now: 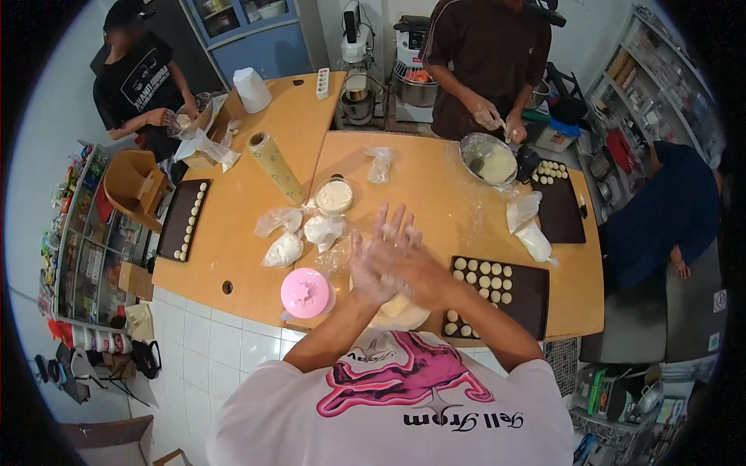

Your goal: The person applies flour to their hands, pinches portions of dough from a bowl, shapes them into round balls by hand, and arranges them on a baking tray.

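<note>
Above the near edge of the table, my left hand (368, 268) is turned palm up with its fingers stretched out, dusted white. My right hand (412, 268) lies flat across it, fingers also extended. Whether anything sits between the palms is hidden. Beneath them shows part of a round pale bowl (412, 320) with what looks like dough in it. To the right is a dark baking tray (531, 311) carrying rows of small dough balls (483, 281). Left of my hands stands a pink-lidded container (307, 293).
Beyond my hands are a bowl of white powder (334, 196), plastic bags (284, 250) and an upright wrap roll (277, 168). Other trays lie at left (181, 225) and right (561, 213). A person (489, 58) works over a metal bowl (472, 165); another person (140, 85) works far left.
</note>
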Demonstrator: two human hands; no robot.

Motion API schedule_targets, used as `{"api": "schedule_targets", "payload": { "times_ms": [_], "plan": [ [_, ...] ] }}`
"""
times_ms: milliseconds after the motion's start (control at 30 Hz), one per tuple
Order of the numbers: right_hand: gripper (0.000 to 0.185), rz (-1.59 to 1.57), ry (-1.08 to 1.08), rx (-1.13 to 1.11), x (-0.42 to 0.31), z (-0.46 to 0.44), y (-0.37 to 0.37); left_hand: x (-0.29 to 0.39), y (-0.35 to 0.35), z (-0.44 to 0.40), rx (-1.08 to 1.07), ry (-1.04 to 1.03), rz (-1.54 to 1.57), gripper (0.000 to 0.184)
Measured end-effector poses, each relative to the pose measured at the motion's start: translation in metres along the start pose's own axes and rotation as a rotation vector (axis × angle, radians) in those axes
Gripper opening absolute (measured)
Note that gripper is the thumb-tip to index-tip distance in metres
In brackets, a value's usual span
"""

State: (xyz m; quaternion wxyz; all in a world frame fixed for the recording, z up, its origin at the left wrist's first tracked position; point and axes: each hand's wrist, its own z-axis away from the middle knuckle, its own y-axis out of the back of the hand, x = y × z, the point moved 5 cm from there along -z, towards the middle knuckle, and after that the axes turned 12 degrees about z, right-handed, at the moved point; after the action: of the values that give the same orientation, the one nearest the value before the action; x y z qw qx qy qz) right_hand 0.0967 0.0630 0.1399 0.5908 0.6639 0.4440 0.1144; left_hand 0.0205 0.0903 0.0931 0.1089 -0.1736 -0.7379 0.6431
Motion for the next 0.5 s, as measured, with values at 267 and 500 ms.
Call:
{"api": "schedule_targets", "payload": {
  "times_ms": [267, 500],
  "plan": [
    [0.048, 0.431, -0.26, 0.182, 0.035, -0.004, 0.023, -0.027, 0.014, 0.013, 0.184, 0.149, -0.191, 0.057],
    [0.049, 0.406, -0.528, 0.353, 0.057, 0.011, 0.016, -0.025, 0.046, 0.021, 0.401, 0.116, -0.289, 0.041]
  ]
}}
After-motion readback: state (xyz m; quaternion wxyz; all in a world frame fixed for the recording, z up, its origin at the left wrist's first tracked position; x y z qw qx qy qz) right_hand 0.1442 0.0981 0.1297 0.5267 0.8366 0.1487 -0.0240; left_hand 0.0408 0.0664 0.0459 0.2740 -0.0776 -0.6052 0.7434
